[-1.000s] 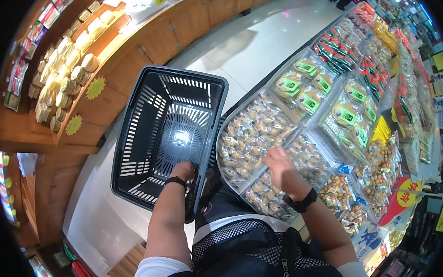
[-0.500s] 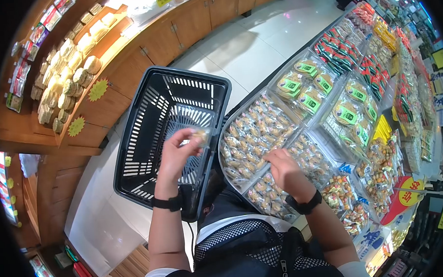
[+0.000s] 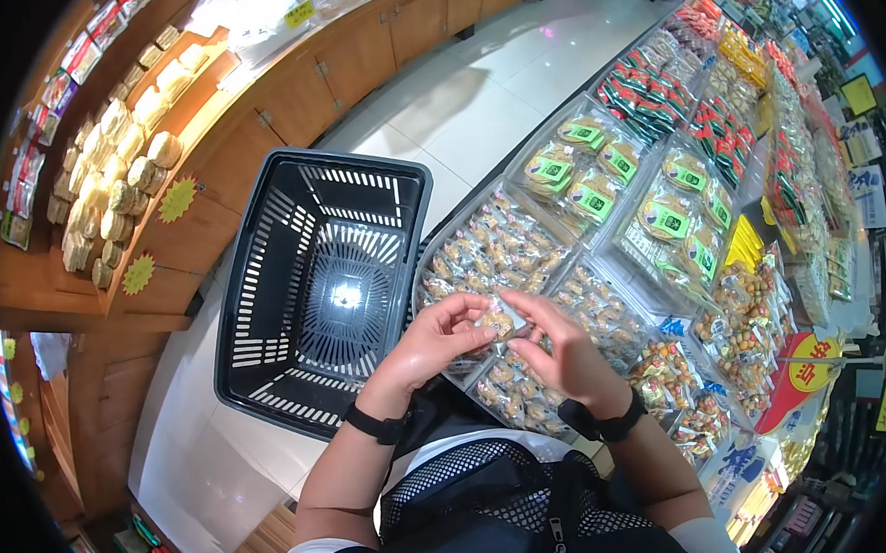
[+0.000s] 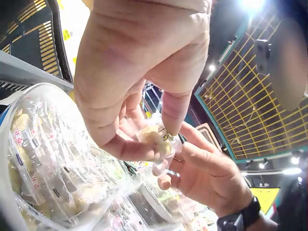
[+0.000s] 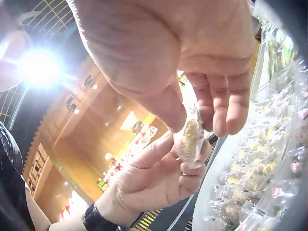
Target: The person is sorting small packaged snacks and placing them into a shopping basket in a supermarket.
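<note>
A small clear-wrapped snack [image 3: 502, 320] is between both hands, over the near edge of the snack bins. The left hand [image 3: 436, 339] pinches its left side with thumb and fingers; the left wrist view shows the packet [image 4: 158, 138] under the left thumb and fingertips. From the other side the right hand [image 3: 565, 352] pinches the wrapper's edge between thumb and fingers. In the right wrist view the packet [image 5: 191, 137] stands edge-on between the two hands. Below them lies a bin of similar wrapped snacks [image 3: 497, 249].
A black shopping basket [image 3: 227, 318] with slotted walls stands left of the bins. Green-labelled packets [image 3: 667, 217] and red-and-green packets [image 3: 644, 91] fill bins farther back. Wooden shelving with stacked pale packages [image 3: 118, 183] runs along the left. Tiled floor [image 3: 474, 100] lies between.
The left hand has moved right from over the basket with the small packet. The right hand has lifted from the bin snacks and moved left to the packet. The view has shifted slightly.
</note>
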Action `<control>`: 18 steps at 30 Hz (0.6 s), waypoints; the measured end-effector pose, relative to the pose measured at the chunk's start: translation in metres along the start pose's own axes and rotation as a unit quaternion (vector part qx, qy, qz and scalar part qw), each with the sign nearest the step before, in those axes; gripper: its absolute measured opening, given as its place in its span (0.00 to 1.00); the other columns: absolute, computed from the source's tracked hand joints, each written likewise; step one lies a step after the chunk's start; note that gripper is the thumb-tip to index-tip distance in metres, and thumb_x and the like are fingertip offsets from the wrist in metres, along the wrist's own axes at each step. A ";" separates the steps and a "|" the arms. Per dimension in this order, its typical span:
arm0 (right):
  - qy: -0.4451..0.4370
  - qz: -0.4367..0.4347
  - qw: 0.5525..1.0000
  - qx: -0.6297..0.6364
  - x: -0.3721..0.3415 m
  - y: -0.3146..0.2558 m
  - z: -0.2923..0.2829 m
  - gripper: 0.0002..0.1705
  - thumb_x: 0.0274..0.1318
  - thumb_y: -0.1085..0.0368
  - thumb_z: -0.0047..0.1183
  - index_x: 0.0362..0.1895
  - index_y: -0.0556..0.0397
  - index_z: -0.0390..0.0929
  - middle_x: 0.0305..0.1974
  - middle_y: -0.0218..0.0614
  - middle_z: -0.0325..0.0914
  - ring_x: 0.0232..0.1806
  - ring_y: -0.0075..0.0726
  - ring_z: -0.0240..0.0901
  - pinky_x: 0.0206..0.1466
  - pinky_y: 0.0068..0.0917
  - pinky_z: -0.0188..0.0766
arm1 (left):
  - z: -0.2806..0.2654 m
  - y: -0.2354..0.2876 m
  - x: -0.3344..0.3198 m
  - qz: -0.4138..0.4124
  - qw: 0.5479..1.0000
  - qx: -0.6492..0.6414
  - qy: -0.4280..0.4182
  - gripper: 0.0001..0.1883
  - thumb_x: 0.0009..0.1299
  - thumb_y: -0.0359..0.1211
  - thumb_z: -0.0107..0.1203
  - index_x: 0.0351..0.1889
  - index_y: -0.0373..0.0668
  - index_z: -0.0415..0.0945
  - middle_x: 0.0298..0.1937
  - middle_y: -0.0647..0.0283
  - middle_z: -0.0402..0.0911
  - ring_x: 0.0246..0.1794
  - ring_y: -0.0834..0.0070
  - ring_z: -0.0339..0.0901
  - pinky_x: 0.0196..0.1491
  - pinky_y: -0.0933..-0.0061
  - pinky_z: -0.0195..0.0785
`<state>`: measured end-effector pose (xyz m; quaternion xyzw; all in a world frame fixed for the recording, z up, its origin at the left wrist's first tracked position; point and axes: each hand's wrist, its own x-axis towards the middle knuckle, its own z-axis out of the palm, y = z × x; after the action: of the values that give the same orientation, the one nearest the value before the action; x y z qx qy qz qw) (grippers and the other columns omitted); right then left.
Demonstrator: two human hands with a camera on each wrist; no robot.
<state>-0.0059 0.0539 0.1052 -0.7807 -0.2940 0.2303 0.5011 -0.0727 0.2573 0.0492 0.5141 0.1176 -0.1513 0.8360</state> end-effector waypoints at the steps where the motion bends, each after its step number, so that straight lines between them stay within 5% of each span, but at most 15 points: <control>1: -0.020 -0.007 1.000 0.000 0.000 -0.002 -0.003 0.35 0.55 0.78 0.58 0.68 0.49 0.69 0.48 0.40 0.75 0.42 0.34 0.75 0.43 0.27 0.74 | -0.002 0.000 0.001 -0.001 1.000 0.000 0.001 0.15 0.73 0.30 0.59 0.56 0.38 0.75 0.42 0.70 0.79 0.36 0.84 0.79 0.41 0.81 0.73; 6: -0.039 -0.009 0.999 0.017 -0.002 -0.007 -0.015 0.32 0.53 0.79 0.59 0.63 0.48 0.74 0.47 0.39 0.74 0.43 0.36 0.75 0.48 0.30 0.73 | -0.004 0.006 0.009 -0.051 0.992 -0.011 -0.111 0.17 0.78 0.37 0.54 0.60 0.38 0.75 0.35 0.74 0.75 0.33 0.87 0.71 0.39 0.83 0.68; 9: -0.071 -0.047 0.994 -0.065 0.001 -0.004 -0.033 0.28 0.50 0.79 0.61 0.58 0.51 0.78 0.44 0.38 0.74 0.45 0.37 0.75 0.52 0.30 0.71 | 0.003 0.008 0.016 -0.038 0.991 0.055 -0.113 0.18 0.79 0.39 0.52 0.60 0.37 0.75 0.34 0.74 0.75 0.33 0.88 0.71 0.40 0.83 0.68; 13: 0.012 -0.095 0.990 -0.106 0.008 -0.009 -0.038 0.21 0.48 0.77 0.64 0.50 0.55 0.81 0.41 0.39 0.75 0.46 0.38 0.75 0.52 0.30 0.72 | 0.007 -0.007 0.026 0.001 0.994 0.053 -0.094 0.18 0.79 0.40 0.51 0.60 0.39 0.76 0.34 0.72 0.77 0.33 0.87 0.71 0.39 0.81 0.68; 15: 0.041 -0.125 0.986 -0.099 0.008 -0.006 -0.037 0.19 0.48 0.76 0.65 0.48 0.56 0.81 0.41 0.40 0.76 0.45 0.39 0.75 0.50 0.30 0.73 | 0.009 -0.009 0.027 0.061 0.978 0.194 -0.055 0.16 0.77 0.37 0.53 0.59 0.41 0.76 0.47 0.67 0.81 0.49 0.78 0.75 0.55 0.73 0.68; 16: 0.058 -0.097 0.989 -0.094 0.006 0.001 -0.036 0.18 0.49 0.75 0.64 0.47 0.57 0.81 0.43 0.41 0.77 0.44 0.39 0.76 0.48 0.30 0.74 | 0.008 -0.010 0.025 0.061 0.978 0.194 -0.055 0.16 0.77 0.37 0.53 0.59 0.41 0.76 0.47 0.67 0.81 0.49 0.78 0.75 0.55 0.73 0.68; 17: 0.075 -0.068 0.991 -0.089 0.004 0.007 -0.036 0.16 0.49 0.75 0.64 0.45 0.59 0.80 0.45 0.41 0.77 0.43 0.40 0.77 0.45 0.30 0.75 | 0.006 -0.011 0.022 0.145 0.905 0.399 -0.027 0.16 0.73 0.34 0.55 0.58 0.44 0.77 0.51 0.66 0.80 0.56 0.72 0.73 0.61 0.66 0.63; 18: 0.075 -0.068 0.991 -0.089 0.004 0.010 -0.035 0.16 0.49 0.75 0.64 0.45 0.59 0.80 0.45 0.41 0.77 0.43 0.40 0.77 0.45 0.30 0.75 | 0.005 -0.014 0.019 0.221 0.782 0.583 0.002 0.17 0.70 0.32 0.58 0.57 0.46 0.78 0.56 0.65 0.79 0.62 0.67 0.70 0.66 0.60 0.59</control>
<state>0.0222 0.0302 0.1097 -0.8153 -0.3275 0.1092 0.4648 -0.0602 0.2447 0.0332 0.9156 -0.1082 -0.0011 0.3872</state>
